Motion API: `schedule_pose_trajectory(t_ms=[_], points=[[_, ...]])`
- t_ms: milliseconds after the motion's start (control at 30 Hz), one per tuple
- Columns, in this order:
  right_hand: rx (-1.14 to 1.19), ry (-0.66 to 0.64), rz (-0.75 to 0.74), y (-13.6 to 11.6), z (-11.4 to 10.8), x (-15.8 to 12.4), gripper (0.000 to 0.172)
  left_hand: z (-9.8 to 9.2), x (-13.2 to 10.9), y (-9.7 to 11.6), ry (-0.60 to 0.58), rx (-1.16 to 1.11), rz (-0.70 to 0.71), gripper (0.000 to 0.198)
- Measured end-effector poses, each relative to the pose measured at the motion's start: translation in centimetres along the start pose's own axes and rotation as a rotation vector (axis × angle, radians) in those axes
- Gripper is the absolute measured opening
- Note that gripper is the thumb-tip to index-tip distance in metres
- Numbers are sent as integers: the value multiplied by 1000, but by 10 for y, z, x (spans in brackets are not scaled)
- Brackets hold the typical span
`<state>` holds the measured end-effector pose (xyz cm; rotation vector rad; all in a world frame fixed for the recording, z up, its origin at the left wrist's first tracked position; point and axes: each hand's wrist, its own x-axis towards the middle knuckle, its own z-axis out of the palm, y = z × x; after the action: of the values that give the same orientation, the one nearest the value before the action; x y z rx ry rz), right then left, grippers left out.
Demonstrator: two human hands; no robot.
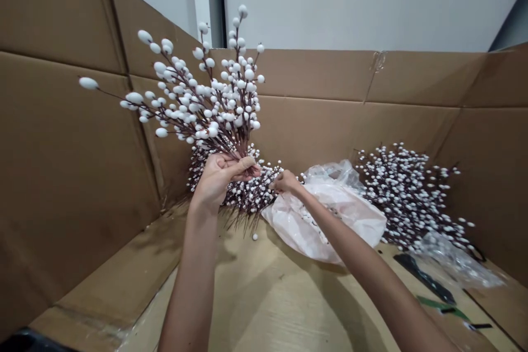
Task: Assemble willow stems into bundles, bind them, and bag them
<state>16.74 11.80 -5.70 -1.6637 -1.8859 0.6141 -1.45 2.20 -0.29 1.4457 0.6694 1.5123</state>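
Observation:
A bunch of artificial white berry stems (214,99) fans up and to the left from my left hand (231,170), whose fingers are wrapped round the thin brown stems. To its right, my right hand (285,182) is pinched closed beside a pile of berry stems (251,195) lying against the cardboard. What sits between those fingertips is too small to make out. Just below and right of that hand lies a white plastic bag (358,225), partly hidden by my right forearm, with some white berries showing in it.
Cardboard walls (313,80) enclose the wooden table (280,308). At right sit another heap of berry stems (406,192), crumpled clear plastic (457,261), a long black object (424,278) and a green strip (441,305). One loose berry (254,237) rests near the pile.

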Motion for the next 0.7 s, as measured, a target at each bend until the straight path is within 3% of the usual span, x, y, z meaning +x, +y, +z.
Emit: schedule_pose_trajectory(t_ms=[200, 333, 500, 700], points=[[417, 64, -89, -4, -72, -64, 6, 4, 0, 0, -61, -7, -24, 16], [638, 13, -266, -28, -107, -113, 20, 15, -2, -1, -153, -3, -32, 16], [700, -114, -501, -69, -113, -143, 26, 32, -10, -1, -296, 9, -24, 16], [585, -92, -598, -86, -111, -145, 29, 40, -13, 2, -439, -54, -45, 22]])
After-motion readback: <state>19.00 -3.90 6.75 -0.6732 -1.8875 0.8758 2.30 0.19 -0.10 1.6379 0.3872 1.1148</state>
